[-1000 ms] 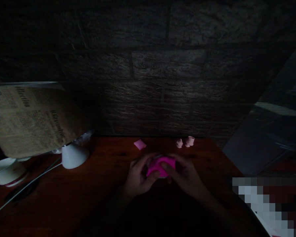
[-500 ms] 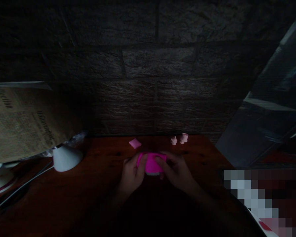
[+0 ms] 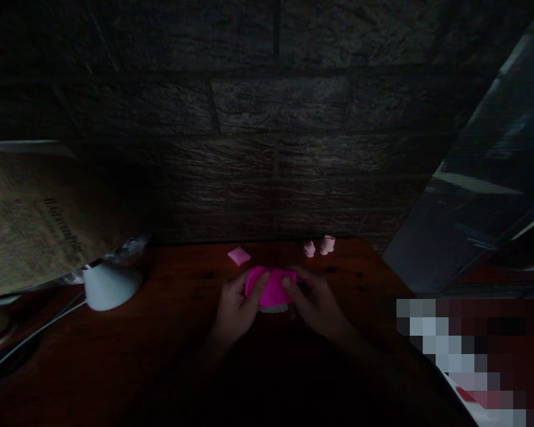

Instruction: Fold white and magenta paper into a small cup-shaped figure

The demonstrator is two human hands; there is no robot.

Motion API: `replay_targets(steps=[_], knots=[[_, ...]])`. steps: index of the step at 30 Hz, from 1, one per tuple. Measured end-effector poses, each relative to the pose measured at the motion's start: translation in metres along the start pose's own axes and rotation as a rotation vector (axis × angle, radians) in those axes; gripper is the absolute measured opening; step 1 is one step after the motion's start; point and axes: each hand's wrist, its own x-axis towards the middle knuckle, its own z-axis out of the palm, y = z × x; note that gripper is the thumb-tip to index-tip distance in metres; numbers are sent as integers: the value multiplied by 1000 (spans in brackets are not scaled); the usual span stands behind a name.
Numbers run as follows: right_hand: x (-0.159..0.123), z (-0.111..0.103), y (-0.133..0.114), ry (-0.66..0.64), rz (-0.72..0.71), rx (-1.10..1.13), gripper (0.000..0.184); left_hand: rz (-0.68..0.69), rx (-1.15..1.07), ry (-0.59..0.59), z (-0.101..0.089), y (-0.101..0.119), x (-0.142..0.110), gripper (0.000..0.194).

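Note:
In dim light, both hands hold one bright pink piece (image 3: 270,287) with a pale lower edge, just above a dark wooden table (image 3: 169,332). My left hand (image 3: 235,308) grips its left side, thumb pressed on the front. My right hand (image 3: 314,302) pinches its right side. Behind the hands lie a small pale pink square (image 3: 239,255) and two small pale pink folded figures (image 3: 319,246) near the wall.
A white cone-shaped lamp head (image 3: 109,286) on a thin arm rests at the left. A printed newspaper sheet (image 3: 31,231) hangs over the left side. A dark brick-patterned wall (image 3: 271,148) closes the back. A blurred patch covers the lower right.
The view has drifted, so everything sits further left and slightly higher. My hands have kept hold of the pink piece and worked it between the fingers.

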Motion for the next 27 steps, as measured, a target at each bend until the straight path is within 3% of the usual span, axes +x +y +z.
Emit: replay_targets(steps=[3,9,14,19,23,27], knots=[[-1,3,-1,-1,31,-22,40,20,38,5,0,3,1,33],[-3,7,-5,128,-9,-126,46,23,67,-9,3,5,-2,31],[-3,5,-1,110,14,-106,45,12,42,-17,6,7,-2,41],[-2,4,1,86,63,41,52,-64,-38,-44,8,5,-1,22],[-1,2,-6,70,49,-14,53,-168,-128,-130,7,1,0,26],[-1,1,-13,122,-21,-123,49,-181,-114,-126,9,3,-1,32]])
